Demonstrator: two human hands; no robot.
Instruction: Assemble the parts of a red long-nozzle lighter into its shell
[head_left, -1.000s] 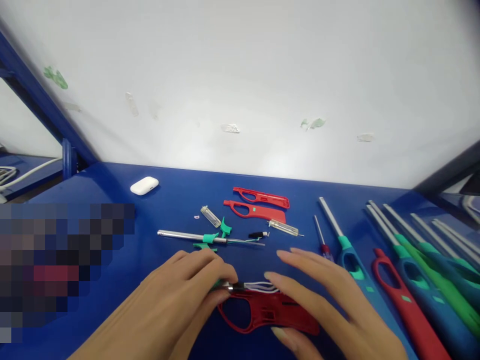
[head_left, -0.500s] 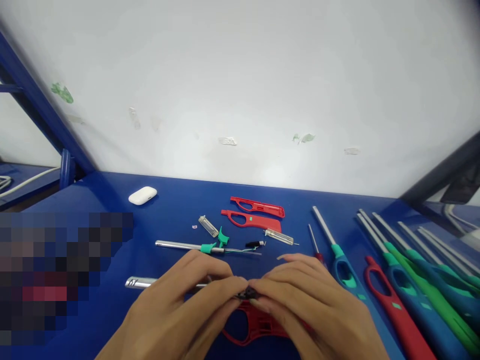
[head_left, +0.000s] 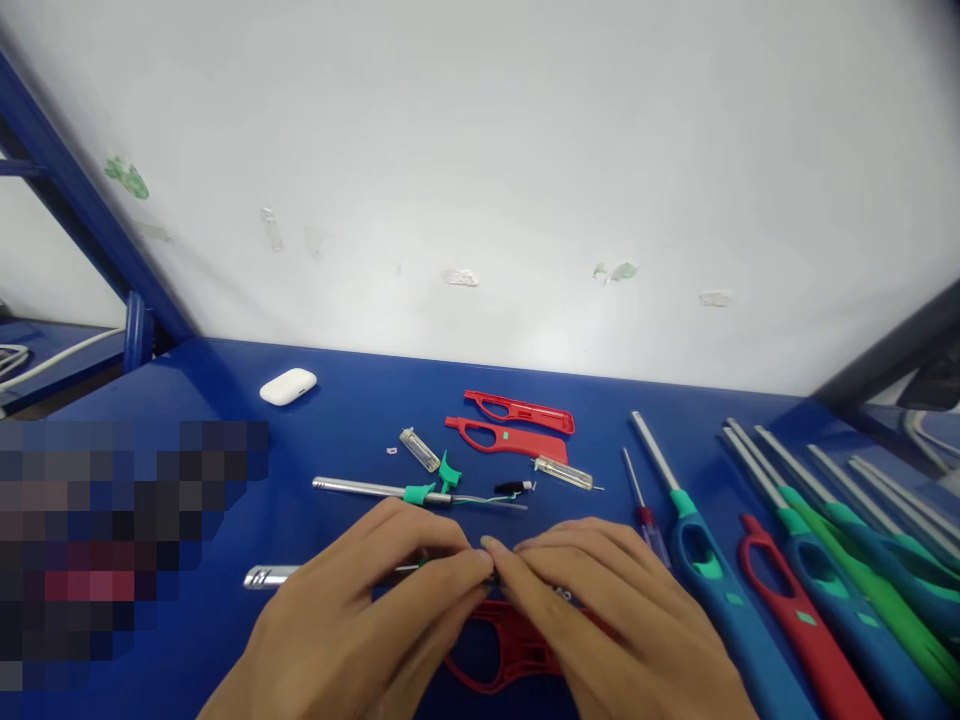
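Note:
My left hand [head_left: 360,600] is closed, fingertips pinched together, over a silver metal lighter tube [head_left: 270,577] whose slotted end sticks out to the left. A thin rod or wire shows between its fingers. My right hand [head_left: 622,610] meets it at the fingertips, its fingers bent round a small part that is mostly hidden; dark and silvery bits show beneath them. Under both hands lies an open red lighter handle shell [head_left: 506,650], partly covered by the right hand. Beyond them rests another metal tube [head_left: 356,487] with a green collar, wires and a black igniter piece [head_left: 510,487].
Two red handle halves [head_left: 517,410], clear fuel tanks [head_left: 564,472], a green trigger [head_left: 448,472] and a white earbud case [head_left: 288,387] lie farther back. To the right are a screwdriver [head_left: 645,510] and several long lighters [head_left: 720,580]. A white wall [head_left: 480,180] stands behind the blue table [head_left: 360,385].
The right fingers have shifted slightly, with the index fingertip now over the join. The black piece seen between the fingertips is now mostly covered. The view has moved a little.

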